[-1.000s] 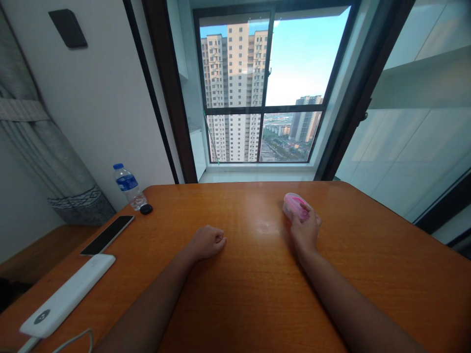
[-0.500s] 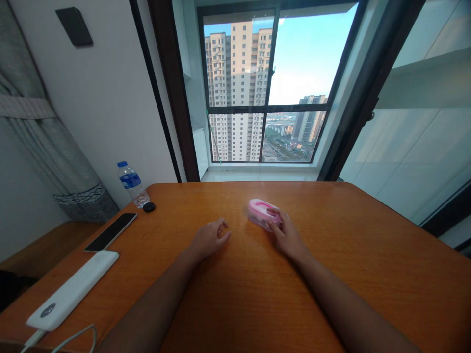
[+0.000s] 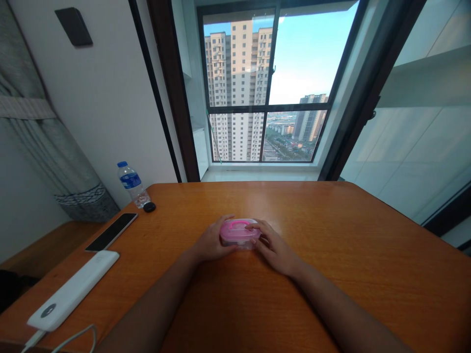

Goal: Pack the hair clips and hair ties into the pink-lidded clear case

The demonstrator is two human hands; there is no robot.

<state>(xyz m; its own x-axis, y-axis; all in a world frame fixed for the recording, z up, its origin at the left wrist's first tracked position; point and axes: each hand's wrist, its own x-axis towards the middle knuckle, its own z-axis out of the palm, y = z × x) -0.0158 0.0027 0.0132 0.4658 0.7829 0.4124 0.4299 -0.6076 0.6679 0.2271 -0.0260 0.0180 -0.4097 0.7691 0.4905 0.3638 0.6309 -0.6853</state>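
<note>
A small oval box with a pink lid, a brighter pink handle and a clear lower part is between my two hands, near the middle of the wooden table. My left hand wraps round its left end, thumb along the near side and fingers behind. My right hand grips the right end, with fingertips on the lid and the thumb at the near side. The lid is on the box.
On the left of the table lie a white power bank with a cable, a phone and a small black round object. A water bottle stands by the wall. Behind the table is a window.
My right hand has brought the pink box left and nearer to me. My left hand, which was empty beside it, now holds its left end.
</note>
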